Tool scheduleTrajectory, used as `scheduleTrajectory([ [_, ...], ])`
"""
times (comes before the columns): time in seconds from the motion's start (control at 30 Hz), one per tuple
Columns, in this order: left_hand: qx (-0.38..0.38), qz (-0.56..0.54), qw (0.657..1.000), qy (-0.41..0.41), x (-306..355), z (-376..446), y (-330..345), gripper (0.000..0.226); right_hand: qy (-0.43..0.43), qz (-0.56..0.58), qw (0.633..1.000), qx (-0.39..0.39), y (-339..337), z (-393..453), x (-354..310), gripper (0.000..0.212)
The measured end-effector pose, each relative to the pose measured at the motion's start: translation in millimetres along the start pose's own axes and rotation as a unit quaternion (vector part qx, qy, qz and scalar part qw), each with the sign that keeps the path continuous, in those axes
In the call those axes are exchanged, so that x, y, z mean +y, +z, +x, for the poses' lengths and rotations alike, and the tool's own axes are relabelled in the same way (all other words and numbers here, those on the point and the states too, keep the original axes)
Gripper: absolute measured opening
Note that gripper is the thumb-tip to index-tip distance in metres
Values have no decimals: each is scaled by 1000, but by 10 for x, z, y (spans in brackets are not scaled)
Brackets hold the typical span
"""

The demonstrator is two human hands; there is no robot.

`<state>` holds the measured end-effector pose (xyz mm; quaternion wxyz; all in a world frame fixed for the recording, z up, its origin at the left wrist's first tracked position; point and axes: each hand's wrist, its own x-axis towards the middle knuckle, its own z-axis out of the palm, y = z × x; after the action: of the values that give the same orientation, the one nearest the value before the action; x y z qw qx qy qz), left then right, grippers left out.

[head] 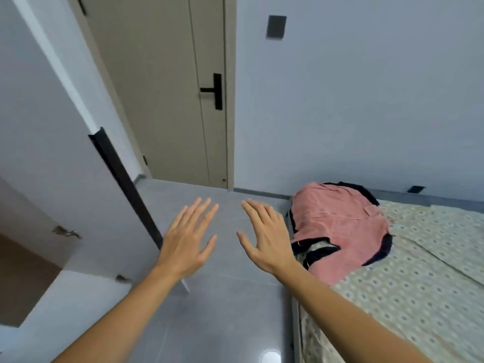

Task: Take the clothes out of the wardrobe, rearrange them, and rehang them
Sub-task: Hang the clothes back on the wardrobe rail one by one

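Currently both hands are empty, held out over the grey floor (230, 297).

Far left: white wardrobe door (52, 153) stands swung open, black edge strip (123, 184) running down its near edge, metal hinges (65, 231) on its inner face. Wardrobe interior mostly out of frame; cannot tell whether anything hangs inside.

Left of centre: left hand (187, 239), palm down, fingers straight and spread wide, holding nothing. It hangs just beside the door's lower edge; contact with the door not resolvable.

Centre far: closed beige room door (157, 87) with black lever handle (213, 90).

Right of centre: right hand (264, 238), likewise flat, fingers splayed, holding nothing, close to the bed's near-left corner but apart from the clothes.

Right: bed (419, 284) in patterned sheet. Pile of clothes (340, 226) lies at its far-left end, pink garment on top, dark pieces beneath. Judgement: bed serves as a staging surface, so garments stay off the floor while sorted.

Judgement: removal seems done or partly done; rehanging not started. Outstretched open hands suggest a reach between wardrobe and pile, direction undetermined.
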<state>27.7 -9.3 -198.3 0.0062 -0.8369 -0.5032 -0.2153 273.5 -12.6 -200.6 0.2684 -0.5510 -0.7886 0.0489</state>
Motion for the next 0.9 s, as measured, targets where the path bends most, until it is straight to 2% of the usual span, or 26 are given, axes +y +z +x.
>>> scheduleTrajectory([
  [0.2,-41,-25,996,73,902,942,610,73,119,-32,991,52,-498,-432,1118,70],
  [0.37,-74,-38,989,121,1394,1553,1150,73,202,-38,976,73,-743,-697,1875,70],
  [0.73,-134,-86,956,248,1810,3312,2420,72,352,-84,926,105,-802,-483,3326,64],
  [0.9,-162,-107,934,301,1928,4357,2985,72,425,-126,887,132,-804,-162,3987,65],
])
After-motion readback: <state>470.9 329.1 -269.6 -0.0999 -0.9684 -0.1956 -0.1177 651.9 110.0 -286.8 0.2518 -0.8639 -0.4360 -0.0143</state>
